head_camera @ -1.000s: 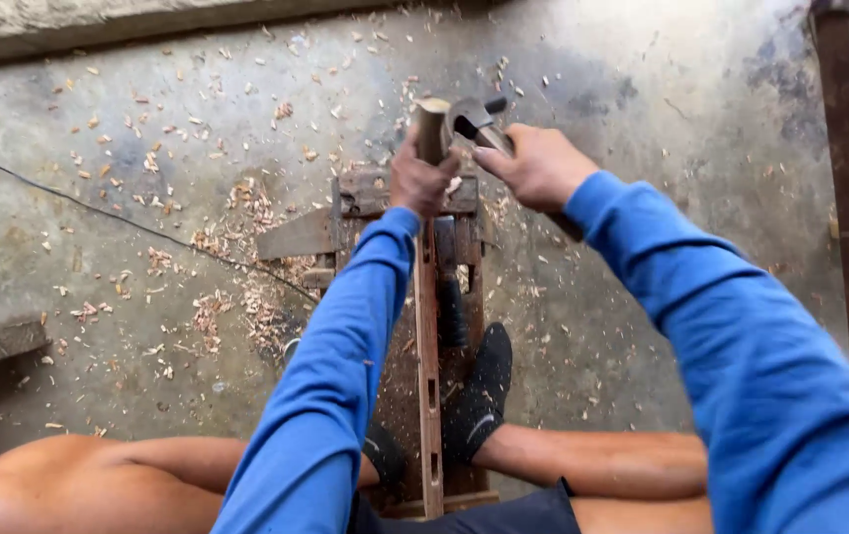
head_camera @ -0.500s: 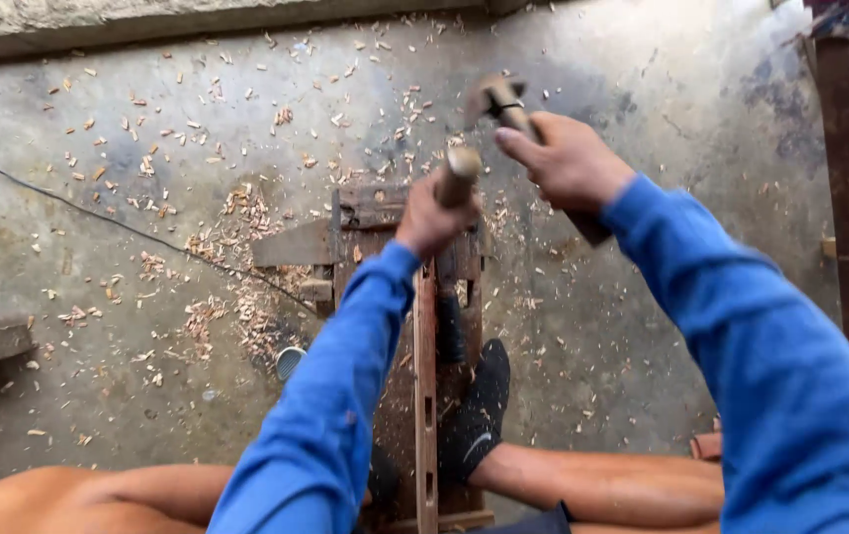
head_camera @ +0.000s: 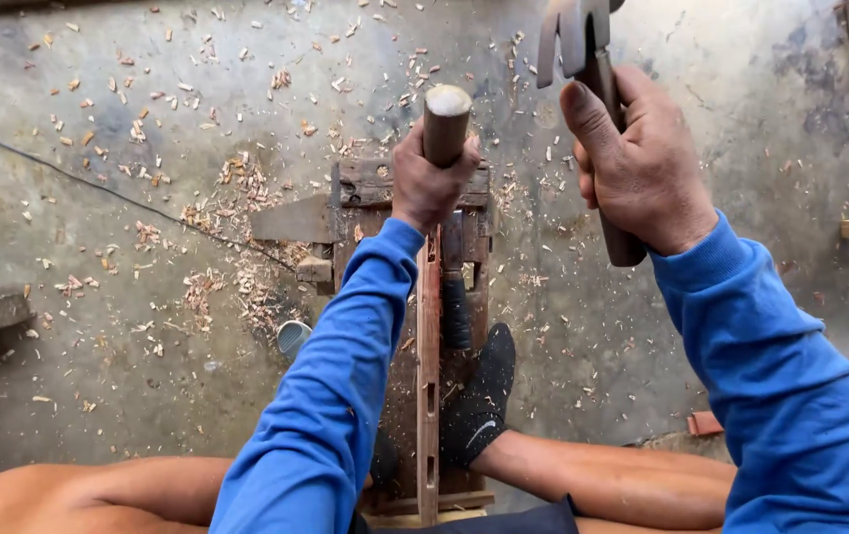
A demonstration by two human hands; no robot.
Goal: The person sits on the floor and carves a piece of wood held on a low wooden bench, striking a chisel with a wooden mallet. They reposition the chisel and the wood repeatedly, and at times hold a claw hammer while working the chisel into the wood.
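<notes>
The left hand (head_camera: pixel 431 188) is clenched around a round brown wooden chisel handle (head_camera: pixel 445 124), held upright over a long narrow reddish wooden strip (head_camera: pixel 428 396) with small slots cut in it. The right hand (head_camera: pixel 642 163) grips the dark handle of a steel claw hammer (head_camera: pixel 573 40), raised up and to the right of the handle top, apart from it. The strip lies on a dark wooden bench (head_camera: pixel 375 183), pinned by a foot in a black sock (head_camera: pixel 479 396). Pale wood chips (head_camera: pixel 217 198) litter the grey concrete floor (head_camera: pixel 98 297).
</notes>
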